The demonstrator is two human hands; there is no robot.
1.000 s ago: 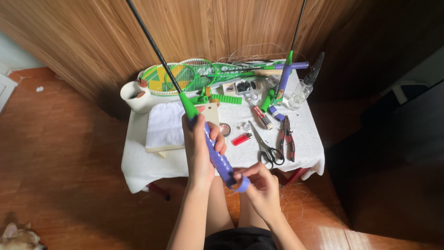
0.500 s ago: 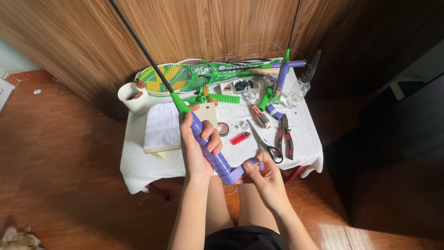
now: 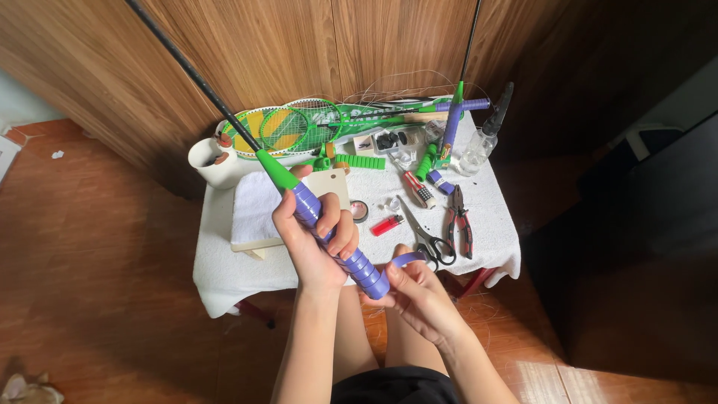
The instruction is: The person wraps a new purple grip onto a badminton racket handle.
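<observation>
One racket handle (image 3: 333, 238), wound in glossy purple tape with a green cone above it, lay slantwise in front of the counter (image 3: 224, 262), held over the person's lap. The left hand (image 3: 314, 239) had its grip closed around the middle of that handle, fingers curled over the ridged wraps. The right hand (image 3: 419, 295) pinched the loose end of the purple tape strip (image 3: 407, 259) at the handle's butt, its grip closed on the strip. A thin black shaft (image 3: 194, 71) ran up and left out of view.

The counter wore a white cloth. On it lay one pair of black-handled scissors (image 3: 428, 241), one pair of red-and-black pliers (image 3: 459, 222), one small red lighter (image 3: 387, 225), one folded white towel (image 3: 254, 209) on a pale wooden board, and one white cup (image 3: 212, 161) at the left corner. At the back rested green-framed rackets (image 3: 288, 127) with yellow-green strings, overlapping so their number could not be told. A second purple-wrapped handle (image 3: 452, 123) stood beside one clear plastic bottle (image 3: 477, 153).
</observation>
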